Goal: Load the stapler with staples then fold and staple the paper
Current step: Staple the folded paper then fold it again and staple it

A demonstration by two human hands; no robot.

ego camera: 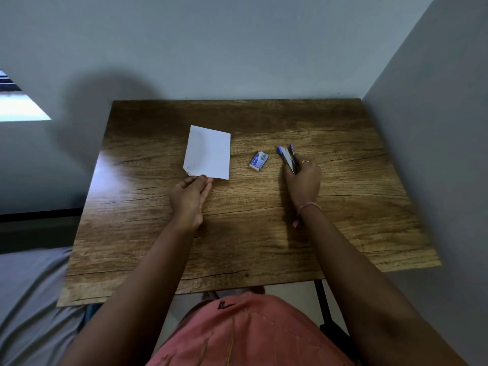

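Observation:
A white folded paper (208, 153) lies on the wooden table (237, 233), left of centre. My left hand (191, 196) pinches its near left corner between thumb and fingers. A small blue-and-white staple box (259, 161) rests to the right of the paper. Further right, my right hand (303, 180) grips the rear end of a blue and grey stapler (287, 155), whose front points away from me; its top looks slightly raised.
Grey walls stand close behind the table and along its right side. A grey bed surface (29, 299) lies to the left of the table. My pink-clothed lap (245, 331) sits under the near edge, beside a black table leg (323, 302).

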